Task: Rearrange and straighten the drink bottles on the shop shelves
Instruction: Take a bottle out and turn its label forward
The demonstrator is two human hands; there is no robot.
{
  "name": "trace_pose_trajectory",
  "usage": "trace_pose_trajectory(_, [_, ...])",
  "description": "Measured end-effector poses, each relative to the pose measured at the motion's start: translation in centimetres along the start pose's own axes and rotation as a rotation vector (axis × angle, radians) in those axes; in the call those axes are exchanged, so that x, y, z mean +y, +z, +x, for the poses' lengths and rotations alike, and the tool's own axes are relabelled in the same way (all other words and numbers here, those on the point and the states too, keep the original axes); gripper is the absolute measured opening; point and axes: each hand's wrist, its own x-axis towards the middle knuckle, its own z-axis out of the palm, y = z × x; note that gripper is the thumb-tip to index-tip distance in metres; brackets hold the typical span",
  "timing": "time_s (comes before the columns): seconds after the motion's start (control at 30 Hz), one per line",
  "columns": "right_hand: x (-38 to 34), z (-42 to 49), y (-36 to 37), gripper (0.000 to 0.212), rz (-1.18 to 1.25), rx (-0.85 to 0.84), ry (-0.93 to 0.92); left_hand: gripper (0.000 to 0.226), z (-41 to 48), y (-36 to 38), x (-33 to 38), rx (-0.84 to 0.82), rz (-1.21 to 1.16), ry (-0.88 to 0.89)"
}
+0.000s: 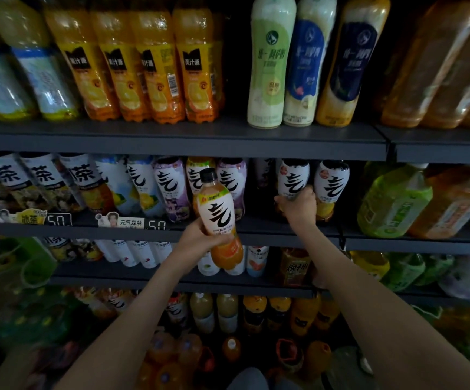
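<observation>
My left hand [200, 237] grips an orange bottle [219, 218] before the middle shelf [270, 235]; my right hand [298, 206] grips a white-labelled shelf bottle [292, 178].

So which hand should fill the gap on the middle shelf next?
Left, probably. The left hand holds the orange bottle in front of the shelf, just left of the gap. The right hand is busy gripping a shelved bottle beside it.

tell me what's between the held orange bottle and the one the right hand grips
A purple-labelled bottle, then a dark gap in the row, seen in the head view.
</observation>
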Motion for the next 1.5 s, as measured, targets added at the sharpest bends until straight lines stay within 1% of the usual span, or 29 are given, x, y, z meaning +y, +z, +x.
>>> trace_pose_trajectory(0.1, [-0.2, -1.5, -0.7, 0.072, 0.033, -0.049, 0.008, 0.053, -0.7, 0.1, 0.7, -0.011, 0.01, -0.017])
trace_pose_trajectory(0.17, [-0.5, -3.3, -0.9, 0.075, 0.057, -0.051, -0.002, 0.051, -1.3, 0.2, 1.5, -0.027, 0.009, -0.035])
trace_pose_trajectory(0.27, [-1.8, -6.3, -1.0, 0.066, 0.093, -0.084, -0.073, 0.046, -2.3, 0.4, 2.8, -0.051, -0.001, -0.064])
trace_pose_trajectory(0.37, [-3.4, -8.1, -0.3, 0.059, 0.102, -0.219, -0.107, 0.046, -3.6, 0.0, 3.8, -0.035, 0.013, -0.074])
trace_pose_trajectory(0.47, [-4.3, -8.6, 0.6, 0.06, 0.104, -0.301, -0.078, 0.053, -4.6, -1.3, 4.7, 0.006, -0.01, -0.077])
trace_pose_trajectory(0.6, [-4.9, -7.8, 1.9, 0.064, 0.083, -0.331, -0.036, 0.061, -5.4, -4.3, 5.2, 0.049, -0.012, -0.075])
trace_pose_trajectory(0.77, [-5.8, -6.6, 5.1, 0.073, 0.072, -0.279, -0.004, 0.066, -5.1, -9.6, 4.6, 0.067, -0.03, -0.087])
trace_pose_trajectory(0.9, [-6.0, -7.0, 8.3, 0.077, 0.109, -0.15, 0.048, 0.058, -4.0, -12.0, 3.6, 0.021, -0.046, -0.084])
trace_pose_trajectory(1.0, [-5.7, -6.9, 10.3, 0.074, 0.09, -0.011, -0.003, 0.057, -3.0, -12.5, 2.1, 0.014, 0.009, -0.102])
trace_pose_trajectory(1.1, [-5.5, -6.2, 11.4, 0.07, 0.021, 0.075, -0.065, 0.055, -2.2, -12.3, 0.6, -0.013, 0.038, -0.074])
trace_pose_trajectory(1.17, [-5.2, -5.7, 11.6, 0.065, -0.008, 0.099, -0.086, 0.05, -1.8, -11.9, -0.2, -0.026, 0.014, -0.048])
trace_pose_trajectory(1.23, [-4.8, -5.2, 11.2, 0.065, -0.009, 0.112, -0.089, 0.047, -1.7, -11.5, -0.8, -0.018, -0.011, -0.032])
trace_pose_trajectory(1.37, [-3.7, -4.2, 9.5, 0.062, -0.028, 0.17, -0.078, 0.047, -1.2, -11.5, -1.7, -0.023, 0.005, -0.022])
trace_pose_trajectory(1.5, [-3.4, -3.3, 8.1, 0.059, -0.033, 0.173, -0.029, 0.049, -0.4, -11.4, -1.7, -0.02, 0.047, -0.009])
